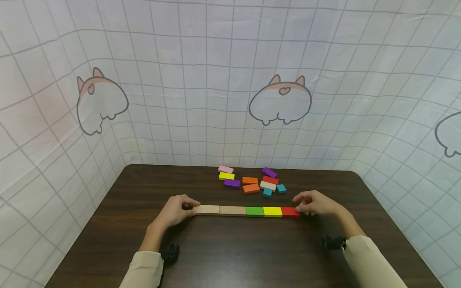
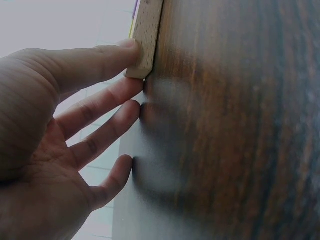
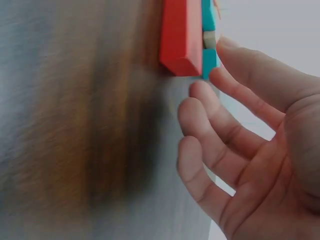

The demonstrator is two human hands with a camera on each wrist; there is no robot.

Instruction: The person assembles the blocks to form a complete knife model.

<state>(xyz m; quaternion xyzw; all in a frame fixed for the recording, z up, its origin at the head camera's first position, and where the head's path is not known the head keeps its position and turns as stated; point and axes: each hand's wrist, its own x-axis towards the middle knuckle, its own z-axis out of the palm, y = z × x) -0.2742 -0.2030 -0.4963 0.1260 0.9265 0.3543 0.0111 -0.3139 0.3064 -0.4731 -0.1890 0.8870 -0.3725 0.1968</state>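
A straight row of blocks runs across the table: a pale wooden block (image 1: 207, 210), another wooden block (image 1: 232, 211), a green block (image 1: 254, 212), a yellow block (image 1: 272, 212) and a red block (image 1: 289, 212), end to end. My left hand (image 1: 175, 211) pinches the row's left end, thumb on the near side of the wooden block (image 2: 147, 37) and index finger at its end; the other fingers spread below. At the opposite end, my right hand (image 1: 317, 205) is beside the red block (image 3: 181, 40), its fingers loosely bent and apart from it, holding nothing.
Behind the row lie loose blocks: a pink one (image 1: 225, 169), a yellow one (image 1: 226, 176), purple ones (image 1: 232, 183), orange ones (image 1: 251, 188), a red one (image 1: 270, 180), a pale one (image 1: 268, 185) and teal ones (image 1: 281, 189). A grid-patterned cloth (image 1: 194, 132) stands behind the dark table (image 1: 230, 252).
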